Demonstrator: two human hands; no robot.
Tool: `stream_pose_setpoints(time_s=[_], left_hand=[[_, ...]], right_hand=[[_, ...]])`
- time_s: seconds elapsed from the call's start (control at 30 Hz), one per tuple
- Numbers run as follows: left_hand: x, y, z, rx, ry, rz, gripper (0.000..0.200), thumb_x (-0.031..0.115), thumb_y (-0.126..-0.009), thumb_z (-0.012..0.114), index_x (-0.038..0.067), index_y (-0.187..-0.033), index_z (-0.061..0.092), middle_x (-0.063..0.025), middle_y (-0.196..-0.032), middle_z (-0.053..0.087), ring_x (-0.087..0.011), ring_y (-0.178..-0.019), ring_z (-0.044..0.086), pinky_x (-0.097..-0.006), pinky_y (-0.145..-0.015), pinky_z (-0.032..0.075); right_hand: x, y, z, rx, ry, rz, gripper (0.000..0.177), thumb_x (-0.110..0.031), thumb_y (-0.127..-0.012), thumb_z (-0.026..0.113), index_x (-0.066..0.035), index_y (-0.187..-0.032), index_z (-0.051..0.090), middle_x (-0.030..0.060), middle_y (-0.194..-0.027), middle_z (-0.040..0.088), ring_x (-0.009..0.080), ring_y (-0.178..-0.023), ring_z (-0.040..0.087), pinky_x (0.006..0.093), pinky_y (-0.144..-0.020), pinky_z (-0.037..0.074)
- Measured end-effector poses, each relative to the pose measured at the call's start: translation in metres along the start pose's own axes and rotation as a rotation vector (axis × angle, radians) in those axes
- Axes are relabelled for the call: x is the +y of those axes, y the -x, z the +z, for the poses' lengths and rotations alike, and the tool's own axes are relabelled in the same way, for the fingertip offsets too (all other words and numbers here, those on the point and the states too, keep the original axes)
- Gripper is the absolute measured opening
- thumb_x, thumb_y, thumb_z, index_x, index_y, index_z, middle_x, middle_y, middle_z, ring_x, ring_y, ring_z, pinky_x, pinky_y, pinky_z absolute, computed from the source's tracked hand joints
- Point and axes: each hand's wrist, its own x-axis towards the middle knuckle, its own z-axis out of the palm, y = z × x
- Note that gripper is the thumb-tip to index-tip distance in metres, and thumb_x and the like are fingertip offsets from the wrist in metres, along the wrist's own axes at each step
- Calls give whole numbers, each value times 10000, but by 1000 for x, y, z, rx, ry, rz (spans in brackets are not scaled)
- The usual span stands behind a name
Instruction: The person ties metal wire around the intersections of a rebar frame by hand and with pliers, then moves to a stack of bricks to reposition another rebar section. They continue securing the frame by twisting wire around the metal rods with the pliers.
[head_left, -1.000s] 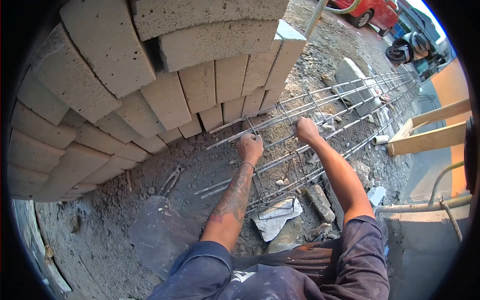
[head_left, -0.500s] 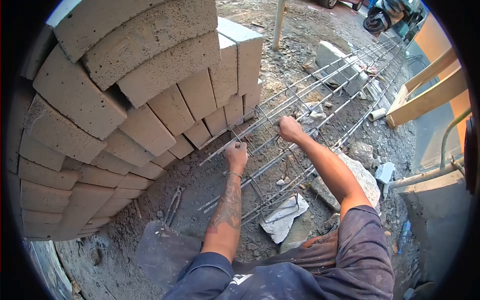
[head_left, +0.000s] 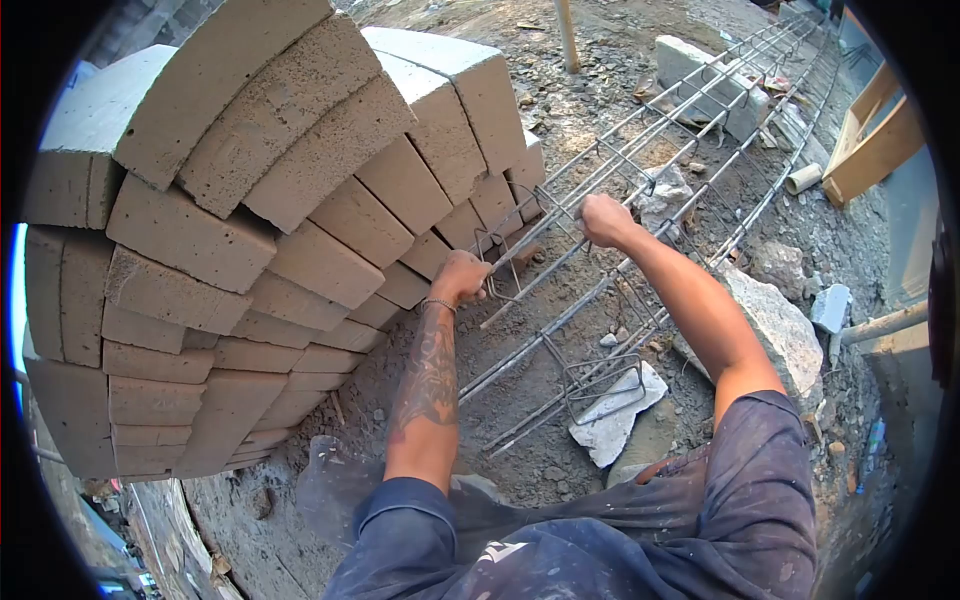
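A long steel rebar cage [head_left: 680, 190] with wire stirrups slants from the ground before me toward the upper right. My left hand [head_left: 463, 277] is closed at the near end of its upper bars, beside the block stack. A bent stirrup [head_left: 512, 285] hangs just right of those fingers. Farther along, my right hand [head_left: 607, 221] is closed in a fist round the upper bars; its fingertips are partly hidden. Another stirrup [head_left: 600, 380] encloses the lower bars near a broken concrete piece [head_left: 618, 412].
Stacked pale blocks [head_left: 340, 222] rise at my left, close to my left hand. Concrete chunks [head_left: 775, 320] lie right of the cage. A block [head_left: 712, 85] lies by its far part, with a wooden frame [head_left: 875, 145] and short pipe [head_left: 803, 179] at right.
The view has swung left, so the scene sits farther right. My left hand has moved left and upward against the bars' ends. Pliers on the ground no longer show.
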Motion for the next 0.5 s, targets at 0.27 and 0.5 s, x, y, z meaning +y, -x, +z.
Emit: stream_pose_setpoints(time_s=[0.27,0.5], left_hand=[[2,17,-12,-380,-23,-106,256,173,-873,451,-33,-784,574,-116,-693,626,-199,-556,635,-314,-485,526],[-63,-19,-38,-449,-872,50,264,217,-849,491,-18,-821,606,-124,-746,653,-216,-616,642,-326,-550,515]], right_hand=[[3,-2,4,14,9,-48,165,-137,-719,566,8,-757,635,239,-835,629,379,-829,617,444,-738,499],[8,3,-2,-2,-13,-93,198,-204,-735,595,-82,-863,684,203,-843,634,366,-834,608,433,-759,483]])
